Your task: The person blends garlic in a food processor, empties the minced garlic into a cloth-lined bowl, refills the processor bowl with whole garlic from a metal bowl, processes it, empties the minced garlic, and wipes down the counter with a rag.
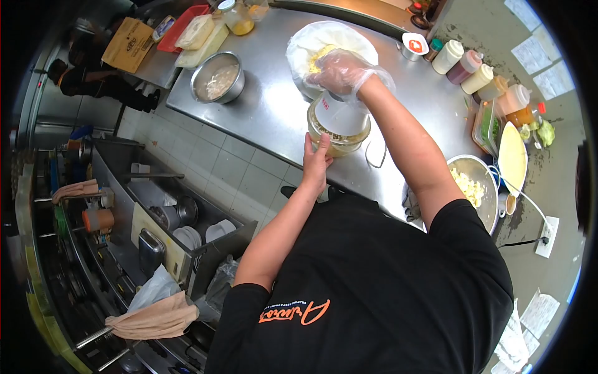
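My right hand [342,71], in a clear plastic glove, is over the white-lined bowl [358,38]. Its curled fingers are at the yellow shredded food [319,57] inside; the fingertips are partly hidden. My bare left hand [317,161] grips the near side of a round glass bowl [355,140], thumb up along the wall. Brownish, grainy contents show through the glass. A white piece with a small red mark [333,112] stands between the two bowls, partly covered by my right wrist. A thin pale loop [375,153] lies beside the glass bowl.
A steel bowl of pale pieces in liquid [218,78] stands left. Sauce bottles [464,65] line the wall, near a colander of pale yellow pieces [470,181]. A cord runs to the wall outlet [547,238]. The sink [187,230] holds dishes; another person [93,82] is far left.
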